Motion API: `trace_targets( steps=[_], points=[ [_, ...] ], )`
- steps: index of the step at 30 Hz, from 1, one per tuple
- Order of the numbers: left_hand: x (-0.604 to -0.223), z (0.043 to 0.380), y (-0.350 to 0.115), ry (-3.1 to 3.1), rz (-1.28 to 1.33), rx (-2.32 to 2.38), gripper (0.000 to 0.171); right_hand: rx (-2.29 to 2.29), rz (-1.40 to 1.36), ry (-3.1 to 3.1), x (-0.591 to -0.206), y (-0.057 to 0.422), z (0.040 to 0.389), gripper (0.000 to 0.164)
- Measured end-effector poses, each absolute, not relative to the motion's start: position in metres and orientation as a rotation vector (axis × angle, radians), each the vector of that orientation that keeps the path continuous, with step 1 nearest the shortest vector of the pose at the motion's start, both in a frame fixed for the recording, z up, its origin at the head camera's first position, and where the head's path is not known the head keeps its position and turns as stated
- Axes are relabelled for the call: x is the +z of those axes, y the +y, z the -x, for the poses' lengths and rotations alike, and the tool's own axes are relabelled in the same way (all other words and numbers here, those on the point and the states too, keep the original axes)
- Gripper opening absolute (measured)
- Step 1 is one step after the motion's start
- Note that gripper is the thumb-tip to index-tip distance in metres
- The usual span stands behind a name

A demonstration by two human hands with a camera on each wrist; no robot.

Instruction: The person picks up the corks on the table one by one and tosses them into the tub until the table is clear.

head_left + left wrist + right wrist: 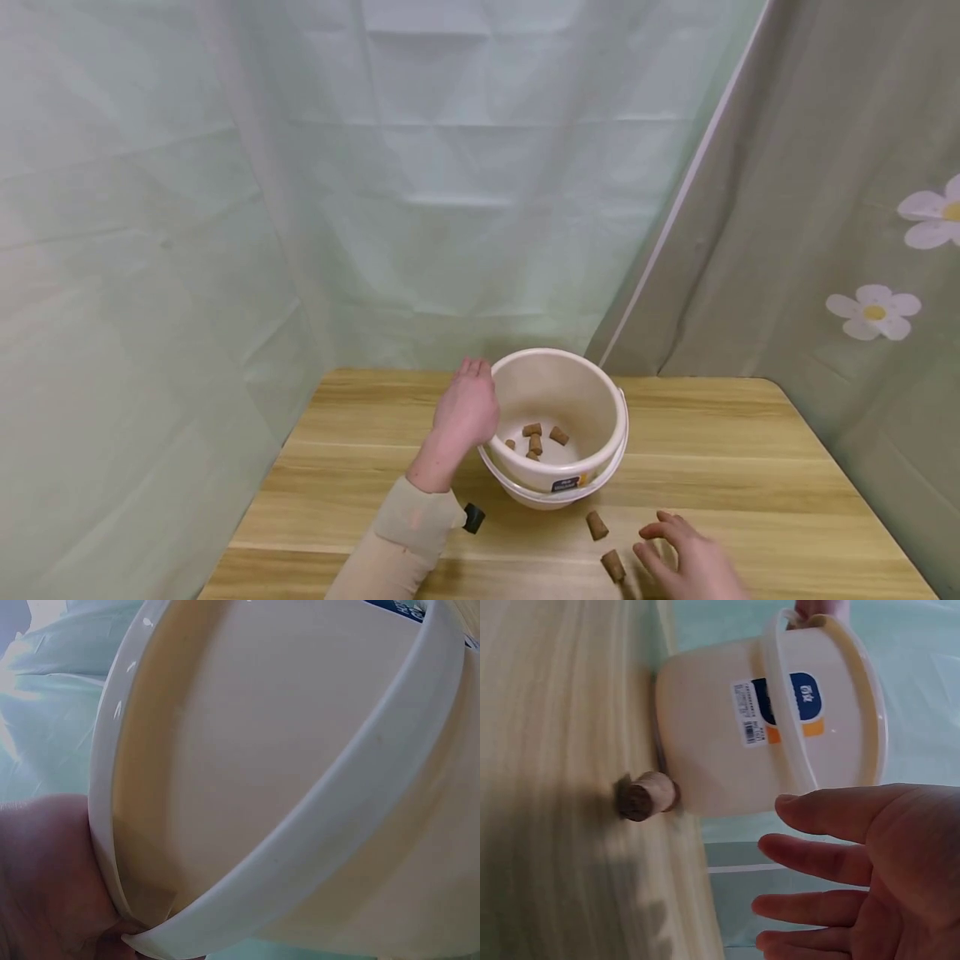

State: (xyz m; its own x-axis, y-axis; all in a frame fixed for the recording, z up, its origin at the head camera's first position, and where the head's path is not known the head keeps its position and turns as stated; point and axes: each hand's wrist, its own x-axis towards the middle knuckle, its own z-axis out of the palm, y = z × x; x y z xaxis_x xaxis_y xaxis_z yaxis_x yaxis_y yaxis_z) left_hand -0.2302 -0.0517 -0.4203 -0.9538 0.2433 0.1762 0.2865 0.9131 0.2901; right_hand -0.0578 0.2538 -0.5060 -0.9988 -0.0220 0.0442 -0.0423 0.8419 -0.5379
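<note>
A cream plastic bucket [558, 479] stands upright on the table, its white handle [352, 787] lowered against its front side. Several brown corks [535, 444] lie on the bottom inside. My left hand [467, 406] grips the left edge of the rim; its fingertips are partly hidden. In front of the bucket, one cork [597, 525] lies on the wood and a second cork [613, 566] lies nearer to me. My right hand [686, 558] is just right of these corks, fingers spread and holding nothing. The right wrist view shows its fingers [810, 907] apart.
The wooden table [750, 450] reaches back to a pale green curtain [480, 208]. A grey-green curtain with white flowers [873, 312] hangs at the right. A small black piece [474, 517] sits at my left wrist, attached to its band.
</note>
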Motion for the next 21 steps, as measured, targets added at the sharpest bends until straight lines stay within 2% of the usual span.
trace_targets(
  steps=[9, 16, 21],
  points=[
    [-0.421, 0.230, -0.051, -2.929, 0.417, -0.472, 0.048, 0.871, -0.042, -3.090, -0.530, 0.251, 0.060, 0.026],
    [-0.422, 0.229, -0.051, -2.920, 0.422, -0.477, 0.047, 0.824, -0.173, -3.014, -0.559, 0.251, 0.060, 0.032],
    [-0.422, 0.229, -0.051, -2.924, 0.417, -0.468, 0.047, 0.852, -0.105, -3.069, -0.558, 0.247, 0.061, 0.031]
  ],
)
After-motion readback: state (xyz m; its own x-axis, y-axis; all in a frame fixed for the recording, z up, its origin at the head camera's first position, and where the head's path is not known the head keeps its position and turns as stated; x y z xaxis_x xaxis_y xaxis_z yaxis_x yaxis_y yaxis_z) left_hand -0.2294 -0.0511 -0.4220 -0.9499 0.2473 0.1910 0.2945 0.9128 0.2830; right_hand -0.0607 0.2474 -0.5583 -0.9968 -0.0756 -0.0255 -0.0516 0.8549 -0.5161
